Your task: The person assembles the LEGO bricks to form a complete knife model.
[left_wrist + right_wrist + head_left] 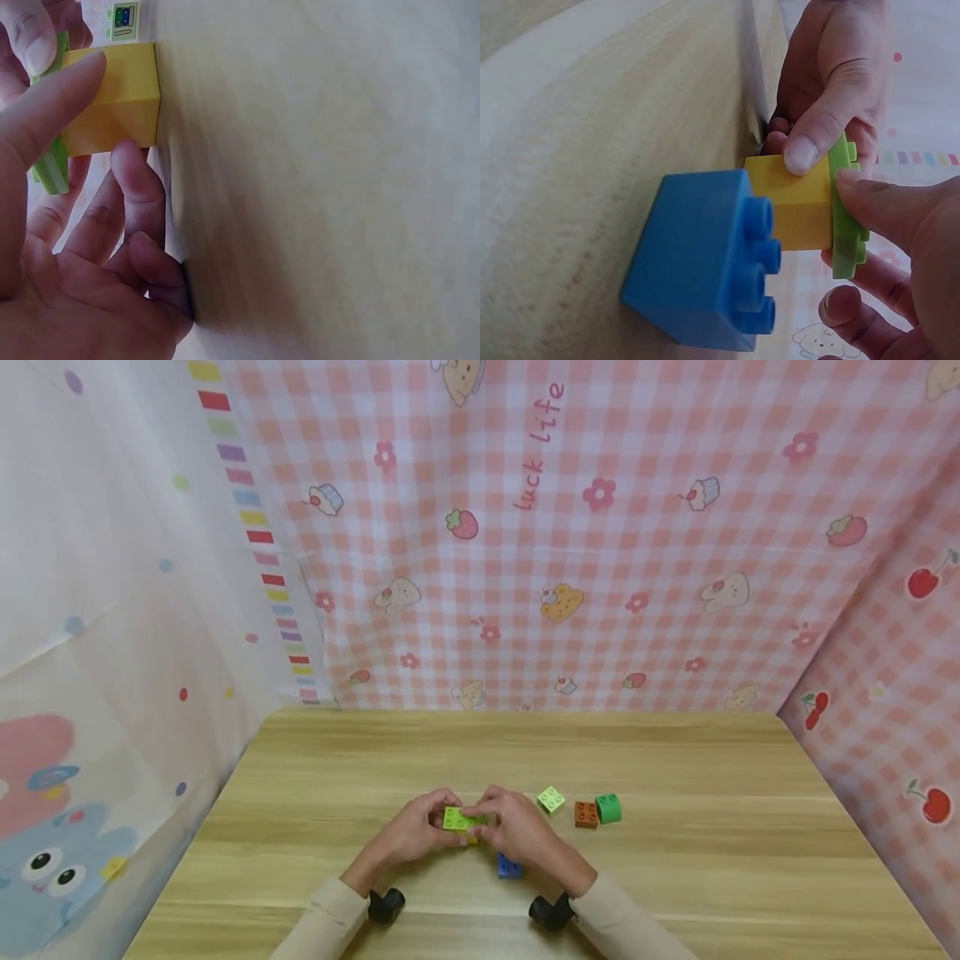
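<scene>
While a small two-part stack is held between both hands, a lime-green studded plate (453, 818) is seen on top of a yellow block (802, 214), low over the near middle of the wood-grain table (720, 877). Whether the block's underside is touched by the table cannot be told.

By the left hand (411, 833) the yellow block is pinched, the thumb being laid along one side and a finger set against another; the grip is closed to the width of the block. By the right hand (521, 831) the plate is pinched at its edge, with the thumb pressed on its studded side and the grip nearly closed; the lower fingers are loosely bent.

Just beside the right hand, on the near side, a blue four-stud brick (510, 867) is set upright on the table, apart from the stack. To the right of that hand, a pale green brick (551, 799) is placed at an angle, and farther right an orange-brown brick (586, 815) and a green curved-sided brick (609, 808) are placed side by side.

The table is backed by a pink checked cloth (660, 443). Beige sleeves (333, 914) are worn on both arms.
</scene>
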The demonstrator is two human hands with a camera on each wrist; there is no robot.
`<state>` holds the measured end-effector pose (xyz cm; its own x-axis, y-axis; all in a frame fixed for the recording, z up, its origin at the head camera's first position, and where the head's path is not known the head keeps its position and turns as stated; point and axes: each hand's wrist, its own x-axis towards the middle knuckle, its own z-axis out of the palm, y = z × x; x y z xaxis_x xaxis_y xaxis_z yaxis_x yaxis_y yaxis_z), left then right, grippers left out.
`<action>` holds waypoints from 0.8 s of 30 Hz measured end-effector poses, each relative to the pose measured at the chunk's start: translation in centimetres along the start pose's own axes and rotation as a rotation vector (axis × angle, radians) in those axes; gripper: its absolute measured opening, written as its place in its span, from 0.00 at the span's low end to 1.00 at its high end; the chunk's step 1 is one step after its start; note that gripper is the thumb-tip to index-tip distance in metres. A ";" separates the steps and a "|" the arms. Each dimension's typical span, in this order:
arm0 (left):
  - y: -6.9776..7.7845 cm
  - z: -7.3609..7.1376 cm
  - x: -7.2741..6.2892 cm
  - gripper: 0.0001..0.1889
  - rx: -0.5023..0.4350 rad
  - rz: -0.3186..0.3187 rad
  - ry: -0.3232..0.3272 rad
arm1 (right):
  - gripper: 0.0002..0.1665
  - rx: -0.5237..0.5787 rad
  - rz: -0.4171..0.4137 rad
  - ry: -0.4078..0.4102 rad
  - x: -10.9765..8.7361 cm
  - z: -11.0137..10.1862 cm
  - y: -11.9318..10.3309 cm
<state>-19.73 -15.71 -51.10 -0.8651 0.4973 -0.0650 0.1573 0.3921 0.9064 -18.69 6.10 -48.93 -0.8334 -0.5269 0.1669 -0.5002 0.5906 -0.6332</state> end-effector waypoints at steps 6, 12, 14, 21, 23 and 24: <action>0.2 -0.1 -0.1 0.18 0.009 -0.017 -0.008 | 0.16 0.041 0.001 -0.013 0.1 -0.2 -0.2; 0.0 0.0 -0.2 0.17 0.038 0.004 0.003 | 0.17 0.067 0.013 -0.023 0.0 -0.2 -0.2; 0.0 0.1 -0.2 0.17 0.045 0.012 0.007 | 0.17 0.084 0.011 -0.033 0.0 -0.2 -0.1; 0.1 0.0 0.0 0.15 0.065 0.003 0.008 | 0.21 0.254 0.015 -0.035 -0.3 -1.1 0.2; 0.1 -0.1 0.0 0.15 0.077 -0.006 0.008 | 0.21 0.303 0.032 -0.029 -0.5 -1.5 0.5; 0.1 -0.1 0.1 0.15 0.082 -0.006 0.009 | 0.20 0.321 0.046 -0.029 -0.7 -1.7 0.6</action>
<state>-19.83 -15.74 -50.93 -0.8703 0.4880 -0.0664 0.1901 0.4573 0.8687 -18.81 7.86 -48.07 -0.8439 -0.5242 0.1142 -0.3590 0.3937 -0.8462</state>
